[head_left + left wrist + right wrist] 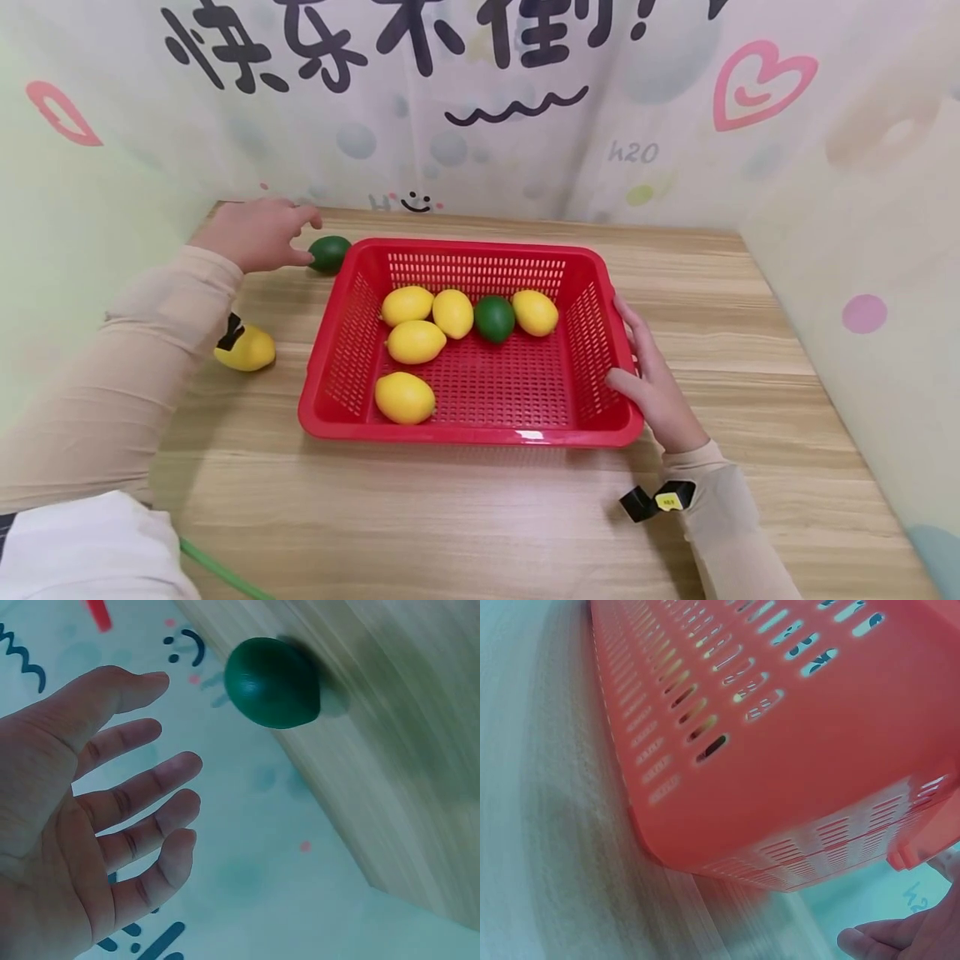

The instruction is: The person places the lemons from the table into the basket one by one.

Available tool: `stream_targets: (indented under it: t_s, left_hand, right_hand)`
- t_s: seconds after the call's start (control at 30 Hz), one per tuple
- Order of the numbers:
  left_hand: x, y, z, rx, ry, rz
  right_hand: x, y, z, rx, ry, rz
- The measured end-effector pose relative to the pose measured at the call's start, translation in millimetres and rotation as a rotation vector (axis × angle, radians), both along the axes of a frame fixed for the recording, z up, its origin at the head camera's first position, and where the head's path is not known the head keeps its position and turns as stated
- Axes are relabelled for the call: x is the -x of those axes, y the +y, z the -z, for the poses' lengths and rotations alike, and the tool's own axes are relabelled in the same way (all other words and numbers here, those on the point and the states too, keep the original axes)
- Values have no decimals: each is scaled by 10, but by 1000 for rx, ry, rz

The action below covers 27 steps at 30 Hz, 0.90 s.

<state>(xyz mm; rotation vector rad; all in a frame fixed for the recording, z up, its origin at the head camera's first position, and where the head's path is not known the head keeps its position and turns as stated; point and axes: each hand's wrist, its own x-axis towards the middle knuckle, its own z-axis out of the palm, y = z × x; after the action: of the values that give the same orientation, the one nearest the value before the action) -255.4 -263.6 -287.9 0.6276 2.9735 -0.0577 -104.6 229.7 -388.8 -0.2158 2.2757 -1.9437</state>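
My left hand reaches to the table's back left with its fingers spread and loosely bent. Just beyond its fingertips lies a dark green lime, beside the basket's back left corner. A gap shows between that hand and the lime in the left wrist view. My right hand grips the right rim of a red plastic basket, thumb over the edge and fingers along the outside. Inside the basket are several yellow lemons and one green lime.
Left of the basket, a yellow lemon lies on the wooden table, partly hidden by the left wrist's black camera. A printed curtain hangs along the table's back edge. A green strip shows at bottom left.
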Motion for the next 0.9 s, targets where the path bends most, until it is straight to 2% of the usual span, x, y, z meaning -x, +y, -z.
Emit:
stream_targets:
  t_s: [0.3,0.63,0.9]
  left_hand:
    - [142,-41,118,-19,-62,-42]
    - [303,-72,285,-44,-123,-120]
    - [436,-125,419,-45,-131,-122]
  right_hand:
    - [5,1,-4,-5,-1,-3]
    - [0,7,15,1,12,-6]
    - [12,14,16,-2,16,0]
